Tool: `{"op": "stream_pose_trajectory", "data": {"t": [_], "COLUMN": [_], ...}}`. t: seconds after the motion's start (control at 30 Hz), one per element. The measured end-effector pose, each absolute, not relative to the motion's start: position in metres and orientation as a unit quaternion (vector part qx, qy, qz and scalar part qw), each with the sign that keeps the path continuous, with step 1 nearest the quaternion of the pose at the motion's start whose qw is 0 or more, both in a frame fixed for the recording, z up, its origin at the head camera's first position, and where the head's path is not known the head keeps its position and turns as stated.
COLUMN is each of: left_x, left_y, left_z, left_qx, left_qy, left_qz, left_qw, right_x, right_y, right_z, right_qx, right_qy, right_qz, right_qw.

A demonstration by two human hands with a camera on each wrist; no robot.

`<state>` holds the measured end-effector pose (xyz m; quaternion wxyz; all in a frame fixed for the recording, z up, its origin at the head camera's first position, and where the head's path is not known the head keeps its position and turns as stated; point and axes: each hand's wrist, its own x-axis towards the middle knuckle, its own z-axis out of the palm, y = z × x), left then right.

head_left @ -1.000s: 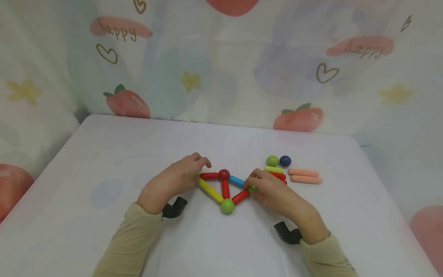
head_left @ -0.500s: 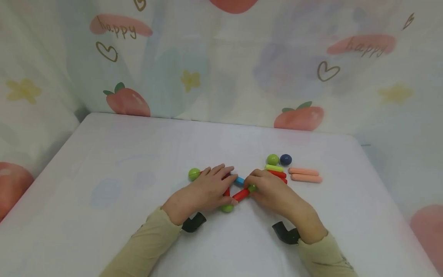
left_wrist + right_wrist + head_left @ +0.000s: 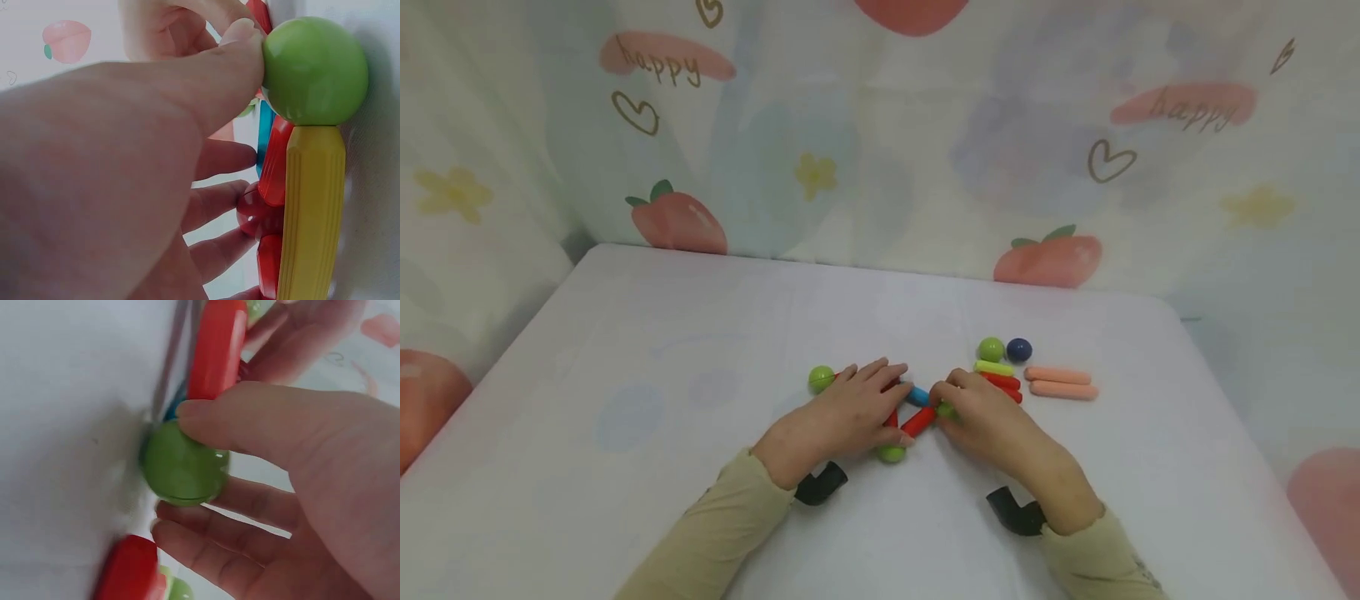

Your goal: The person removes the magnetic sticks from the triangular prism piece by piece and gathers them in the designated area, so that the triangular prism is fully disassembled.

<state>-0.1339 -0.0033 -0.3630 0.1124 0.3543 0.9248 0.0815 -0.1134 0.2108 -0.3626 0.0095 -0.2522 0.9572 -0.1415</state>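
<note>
A flat frame of coloured sticks and balls lies on the white table. My left hand (image 3: 850, 412) stretches over its middle, fingers extended and spread. Its thumb rests against the near green ball (image 3: 319, 72), which joins a yellow stick (image 3: 315, 212), and its fingertips touch the red ball (image 3: 259, 215). At the frame's right corner my right hand (image 3: 988, 417) grips another green ball (image 3: 184, 465) between thumb and fingers. A red stick (image 3: 917, 422) and a blue stick (image 3: 917, 395) meet there. The left corner's green ball (image 3: 822, 379) shows beyond the left hand, which hides much of the frame.
Behind the right hand lie a loose green ball (image 3: 991, 349), a dark blue ball (image 3: 1019, 350), a yellow-green stick (image 3: 994, 367), red sticks (image 3: 1000, 381) and two peach sticks (image 3: 1063, 389). A patterned curtain (image 3: 880, 133) hangs along the table's back edge.
My left hand has left the left corner's green ball and moved right onto the middle of the frame. The right hand stays at the right corner; its ball and red stick have shifted slightly.
</note>
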Motion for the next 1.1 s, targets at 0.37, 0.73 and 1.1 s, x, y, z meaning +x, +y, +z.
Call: {"op": "stream_pose_trajectory", "data": {"t": [0.37,0.73,1.1], "left_x": [-0.135,-0.132,-0.133], "left_y": [-0.003,-0.006,-0.005], "left_z": [-0.36,-0.36,-0.361], "left_qx": [0.343,0.35,0.347], "left_qy": [0.928,0.925,0.925], "left_qz": [0.078,0.084,0.082], "left_qw": [0.123,0.122,0.129], "right_x": [-0.122,-0.132,-0.142], "right_y": [0.244,0.282,0.299], "right_z": [-0.333,-0.331,-0.346], "right_qx": [-0.247,-0.146,-0.104], "right_qy": [0.942,0.95,0.948], "right_qz": [-0.21,-0.229,-0.244], "right_qw": [-0.082,-0.155,-0.178]}}
